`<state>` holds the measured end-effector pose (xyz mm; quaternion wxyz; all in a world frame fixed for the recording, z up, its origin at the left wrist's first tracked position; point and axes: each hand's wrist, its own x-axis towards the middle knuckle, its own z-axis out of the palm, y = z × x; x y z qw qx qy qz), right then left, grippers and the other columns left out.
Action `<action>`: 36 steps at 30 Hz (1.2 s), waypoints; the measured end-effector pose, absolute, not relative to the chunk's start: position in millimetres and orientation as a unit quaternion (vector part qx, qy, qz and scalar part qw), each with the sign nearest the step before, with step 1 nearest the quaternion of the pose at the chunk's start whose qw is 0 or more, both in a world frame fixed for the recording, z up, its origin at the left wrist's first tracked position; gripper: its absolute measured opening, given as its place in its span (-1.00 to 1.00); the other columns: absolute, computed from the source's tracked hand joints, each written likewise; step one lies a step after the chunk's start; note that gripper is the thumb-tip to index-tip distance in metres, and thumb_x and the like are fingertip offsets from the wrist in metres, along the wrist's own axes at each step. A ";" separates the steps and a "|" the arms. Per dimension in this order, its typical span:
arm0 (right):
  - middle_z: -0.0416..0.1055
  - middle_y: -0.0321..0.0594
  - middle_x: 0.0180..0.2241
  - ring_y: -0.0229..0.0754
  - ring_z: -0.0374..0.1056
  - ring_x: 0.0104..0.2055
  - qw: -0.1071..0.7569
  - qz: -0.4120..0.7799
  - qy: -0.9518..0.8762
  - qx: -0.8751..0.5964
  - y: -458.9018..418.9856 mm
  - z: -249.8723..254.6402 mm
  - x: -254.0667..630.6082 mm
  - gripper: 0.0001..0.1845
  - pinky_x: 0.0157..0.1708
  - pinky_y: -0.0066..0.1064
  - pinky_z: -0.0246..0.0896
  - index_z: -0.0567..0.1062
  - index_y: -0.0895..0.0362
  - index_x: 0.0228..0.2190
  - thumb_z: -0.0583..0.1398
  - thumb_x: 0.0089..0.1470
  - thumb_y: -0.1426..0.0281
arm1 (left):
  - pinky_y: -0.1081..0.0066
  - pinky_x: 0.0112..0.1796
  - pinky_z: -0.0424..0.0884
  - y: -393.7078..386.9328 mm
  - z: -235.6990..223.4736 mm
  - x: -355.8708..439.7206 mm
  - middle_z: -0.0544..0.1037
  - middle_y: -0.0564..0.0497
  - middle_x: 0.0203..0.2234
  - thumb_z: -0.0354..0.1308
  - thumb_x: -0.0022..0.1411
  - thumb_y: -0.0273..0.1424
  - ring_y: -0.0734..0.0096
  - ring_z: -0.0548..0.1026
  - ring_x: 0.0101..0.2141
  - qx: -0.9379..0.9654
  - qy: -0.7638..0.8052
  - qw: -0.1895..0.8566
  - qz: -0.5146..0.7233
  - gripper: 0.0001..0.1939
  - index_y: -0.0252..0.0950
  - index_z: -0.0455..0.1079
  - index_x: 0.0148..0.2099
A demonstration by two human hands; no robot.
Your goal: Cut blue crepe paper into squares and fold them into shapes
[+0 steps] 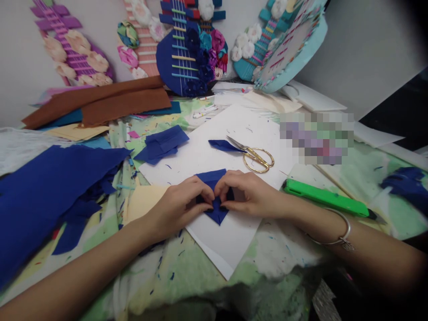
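Between both hands is a small piece of dark blue crepe paper (219, 216), its pointed end toward me, lying over a white sheet (230, 254). My left hand (187, 200) pinches it from the left with thumb and forefinger. From the right, my right hand (245, 191) pinches the same piece, fingertips close to those of the left. Just beyond the hands lie gold-handled scissors (256, 156), their blades touching a folded blue paper strip (224, 145). A small stack of cut blue paper (163, 143) sits at the sheet's left edge.
A large blue paper sheet (43, 196) covers the left side. On the right lies a green utility knife (327, 196), blade end outward. Brown paper (127, 104) is at the back left. Decorated paper guitars, one dark blue (167, 58), lean on the wall. Scraps litter the green tablecloth (160, 285).
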<state>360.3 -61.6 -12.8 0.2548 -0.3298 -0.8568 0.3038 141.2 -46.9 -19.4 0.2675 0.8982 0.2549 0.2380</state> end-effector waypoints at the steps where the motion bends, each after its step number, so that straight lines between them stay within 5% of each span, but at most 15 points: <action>1: 0.44 -0.29 -0.41 -0.28 0.28 -0.30 0.254 0.303 -0.857 -0.330 -61.5 -13.0 360.1 -0.81 -0.25 -0.40 0.14 0.43 0.16 -0.32 0.22 -0.03 0.59 | 0.53 -0.43 0.26 -46.8 -19.7 141.6 0.41 0.07 -0.42 0.13 0.21 -0.55 0.51 0.36 -0.42 0.898 0.254 0.267 0.239 -0.92 -0.28 0.34 -0.26; 26: 0.37 -0.16 -0.35 -0.19 0.23 -0.25 0.245 0.250 -0.895 -0.275 -60.0 -14.8 362.0 -0.83 -0.17 -0.32 0.15 0.57 0.16 -0.35 0.17 0.03 0.54 | 0.38 -0.25 0.35 -45.2 -19.8 143.3 0.48 -0.01 -0.39 0.05 0.25 -0.56 0.38 0.37 -0.30 0.917 0.185 0.234 0.265 -0.88 -0.27 0.38 -0.27; 36: 0.31 -0.17 -0.34 -0.19 0.22 -0.23 0.248 0.248 -0.894 -0.278 -59.9 -15.9 362.1 -0.82 -0.18 -0.32 0.16 0.59 0.14 -0.37 0.18 0.02 0.55 | 0.22 -0.13 0.30 -62.6 -9.9 133.2 0.50 -0.13 -0.21 -0.08 0.32 -0.60 0.22 0.33 -0.12 0.970 0.082 0.153 0.173 -0.76 -0.32 0.36 -0.07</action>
